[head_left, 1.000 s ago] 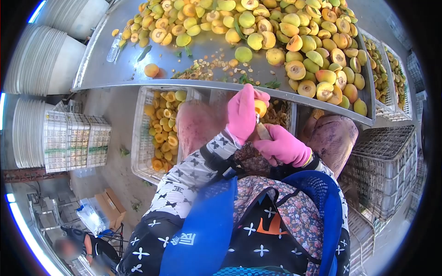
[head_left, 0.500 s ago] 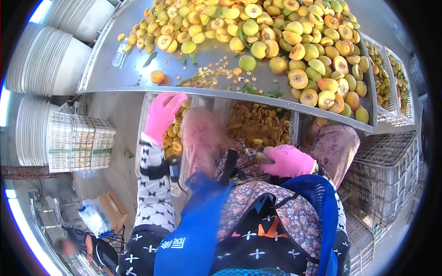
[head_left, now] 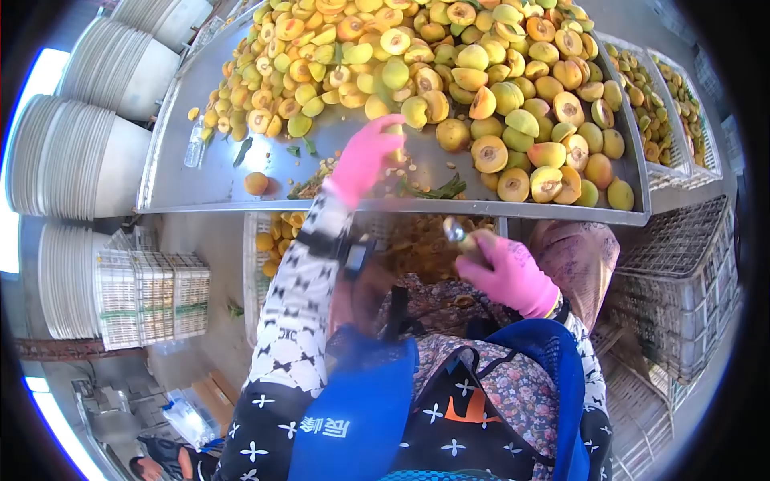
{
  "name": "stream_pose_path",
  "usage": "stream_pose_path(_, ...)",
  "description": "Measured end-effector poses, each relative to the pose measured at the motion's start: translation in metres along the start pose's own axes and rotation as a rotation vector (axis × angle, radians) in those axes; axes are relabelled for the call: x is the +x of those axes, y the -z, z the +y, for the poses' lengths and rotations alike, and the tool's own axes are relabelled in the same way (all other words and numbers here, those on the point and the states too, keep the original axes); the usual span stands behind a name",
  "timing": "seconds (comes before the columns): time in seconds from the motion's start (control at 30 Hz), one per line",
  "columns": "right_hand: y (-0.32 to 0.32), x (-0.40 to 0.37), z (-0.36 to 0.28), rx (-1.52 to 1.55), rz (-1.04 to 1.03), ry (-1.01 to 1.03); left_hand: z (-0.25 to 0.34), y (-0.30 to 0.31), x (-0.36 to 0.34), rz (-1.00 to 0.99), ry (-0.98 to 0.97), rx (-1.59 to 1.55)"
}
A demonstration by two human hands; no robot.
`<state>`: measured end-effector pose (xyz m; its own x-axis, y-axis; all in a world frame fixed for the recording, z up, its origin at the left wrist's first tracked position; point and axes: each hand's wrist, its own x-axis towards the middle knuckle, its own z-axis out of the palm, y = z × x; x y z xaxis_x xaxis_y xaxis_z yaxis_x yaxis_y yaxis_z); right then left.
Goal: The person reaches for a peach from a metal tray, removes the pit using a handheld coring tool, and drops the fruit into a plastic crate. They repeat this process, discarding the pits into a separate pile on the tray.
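Note:
My left hand, in a pink glove, reaches over the front edge of the metal table; its fingers close on a yellowish fruit piece, blurred by motion. Just behind it lies a large heap of yellow-green halved fruit. My right hand, also gloved in pink, is wrapped round the handle of a small tool with a shiny metal end, in front of the table edge. Beneath the edge, crates hold brown fruit pieces and yellow fruit halves.
A clear bottle and a single fruit are on the table at left. Stacked white tubs and crates stand left. More crates are at right. A person is at the lower left.
My left hand has moved up and right from the crate side to over the table, closing on a fruit piece. My right hand has turned, raising the tool's metal end. The view has shifted.

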<state>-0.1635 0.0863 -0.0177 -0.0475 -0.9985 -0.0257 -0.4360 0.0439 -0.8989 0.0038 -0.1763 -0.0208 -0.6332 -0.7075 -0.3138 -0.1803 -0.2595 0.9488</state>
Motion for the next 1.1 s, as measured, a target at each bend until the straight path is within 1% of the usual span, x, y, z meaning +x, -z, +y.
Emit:
stream_pose_path(0.03,-0.001,0.002,-0.005,0.105,0.020,-0.085,0.012,-0.012,-0.024,-0.062,-0.013,-0.162)
stream_pose_path(0.1,-0.015,0.004,0.002,0.032,0.257,0.159,0.027,-0.038,-0.064,-0.186,-0.049,-0.496)
stream_pose_path(0.17,-0.019,0.009,-0.003,-0.063,0.364,0.266,0.019,-0.063,-0.085,-0.156,-0.307,-0.034)
stream_pose_path(0.2,-0.021,0.010,-0.005,-0.116,0.415,0.310,0.011,-0.073,-0.091,-0.150,-0.339,0.011)
stream_pose_path(0.23,-0.023,0.009,-0.006,-0.173,0.419,0.292,0.003,-0.083,-0.098,-0.142,-0.370,0.056)
stream_pose_path(0.27,-0.025,0.008,-0.006,-0.231,0.421,0.276,-0.006,-0.091,-0.102,-0.136,-0.312,-0.077)
stream_pose_path(0.3,-0.026,0.006,-0.004,-0.289,0.423,0.261,-0.008,-0.094,-0.105,-0.113,-0.299,-0.054)
stream_pose_path(0.33,-0.027,0.004,-0.002,-0.368,0.364,0.177,-0.011,-0.098,-0.107,-0.091,-0.285,-0.031)
stream_pose_path(0.37,-0.028,0.002,0.001,-0.408,0.344,0.170,-0.014,-0.102,-0.110,-0.069,-0.271,-0.008)
stream_pose_path(0.4,-0.030,0.002,0.004,-0.444,0.323,0.167,-0.018,-0.103,-0.110,-0.037,-0.181,-0.140)
stream_pose_path(0.47,-0.033,0.000,0.005,-0.481,0.281,0.152,-0.021,-0.106,-0.112,0.031,-0.317,-0.012)
stream_pose_path(0.53,-0.036,-0.001,0.004,-0.488,0.239,0.124,-0.022,-0.109,-0.115,0.093,-0.760,0.510)
stream_pose_path(0.63,-0.039,-0.003,0.001,-0.308,0.201,0.108,-0.015,-0.119,-0.117,0.143,-0.017,-0.431)
stream_pose_path(0.73,-0.044,-0.005,-0.007,-0.119,0.191,0.066,-0.016,-0.125,-0.116,0.224,-0.060,-0.431)
stream_pose_path(0.8,-0.050,-0.007,-0.009,-0.059,0.193,0.042,-0.018,-0.133,-0.115,0.254,-0.095,-0.452)
stream_pose_path(0.93,-0.050,-0.007,-0.007,-0.044,0.159,-0.023,-0.009,-0.142,-0.115,0.299,-0.115,-0.459)
stream_pose_path(1.03,-0.045,-0.006,-0.003,0.034,0.181,0.042,-0.011,-0.139,-0.114,0.233,-0.146,-0.451)
stream_pose_path(1.1,-0.032,-0.006,-0.010,0.271,-0.012,-0.099,-0.014,-0.136,-0.113,0.221,-0.102,-0.471)
